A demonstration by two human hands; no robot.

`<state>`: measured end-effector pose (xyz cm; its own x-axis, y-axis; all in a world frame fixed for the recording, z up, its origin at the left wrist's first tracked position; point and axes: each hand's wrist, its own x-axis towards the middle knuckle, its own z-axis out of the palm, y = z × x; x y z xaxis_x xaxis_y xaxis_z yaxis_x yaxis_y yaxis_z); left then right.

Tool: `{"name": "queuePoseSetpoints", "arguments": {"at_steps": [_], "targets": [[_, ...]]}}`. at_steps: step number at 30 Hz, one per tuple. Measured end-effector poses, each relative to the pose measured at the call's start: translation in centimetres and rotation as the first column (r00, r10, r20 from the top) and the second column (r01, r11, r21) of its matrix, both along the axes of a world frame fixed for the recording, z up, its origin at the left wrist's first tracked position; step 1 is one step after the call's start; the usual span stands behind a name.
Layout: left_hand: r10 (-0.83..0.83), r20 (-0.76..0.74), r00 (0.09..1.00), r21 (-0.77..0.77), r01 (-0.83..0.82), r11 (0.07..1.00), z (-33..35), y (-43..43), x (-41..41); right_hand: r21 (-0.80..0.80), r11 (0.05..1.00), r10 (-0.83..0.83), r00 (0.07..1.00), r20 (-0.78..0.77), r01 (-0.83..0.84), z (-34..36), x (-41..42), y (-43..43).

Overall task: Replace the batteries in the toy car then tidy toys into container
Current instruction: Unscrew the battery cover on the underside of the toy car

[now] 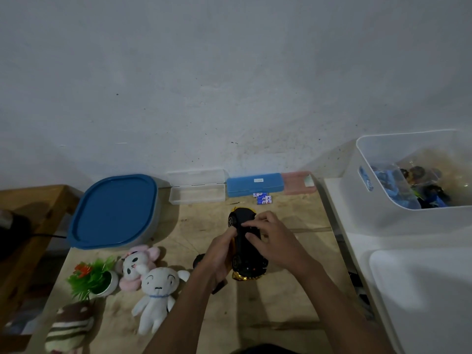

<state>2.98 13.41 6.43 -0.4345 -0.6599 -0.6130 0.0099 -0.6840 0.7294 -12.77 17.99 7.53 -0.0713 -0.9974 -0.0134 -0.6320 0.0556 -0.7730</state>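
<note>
I can't read the batteries (263,198) at centre, the right hand (273,241) hides part of the toy car (248,265), and the lower left edge crops the striped plush (69,328).

The blue-and-white batteries (263,198), at 6 o'clock of the blue case (255,186), bear letters that look like "AA"; the rest is too small. The white sticker (259,180) on that case and the blue label (365,179) on the white bin (383,215), at 3 o'clock, cannot be read.

wall (229,72): pale grey, speckled | table (255,315): light wood, scuffed | left: wooden frame (30,200) | light: dim
</note>
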Motion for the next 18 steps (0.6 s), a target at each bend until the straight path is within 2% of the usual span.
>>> {"name": "queuePoseSetpoints", "arguments": {"at_steps": [8, 18], "targets": [[-0.05, 0.02, 0.999, -0.027, 0.05, 0.998, 0.2, -0.2, 0.3, 0.124, 0.992, -0.005, 0.996, 0.089, -0.006, 0.4, 0.1, -0.5], [-0.027, -0.024, 0.999, 0.043, 0.028, 0.999, 0.0, -0.2, 0.2, 0.194, 0.979, 0.028, 0.99, 0.139, -0.055, 1.2, -0.1, -1.5]]}}
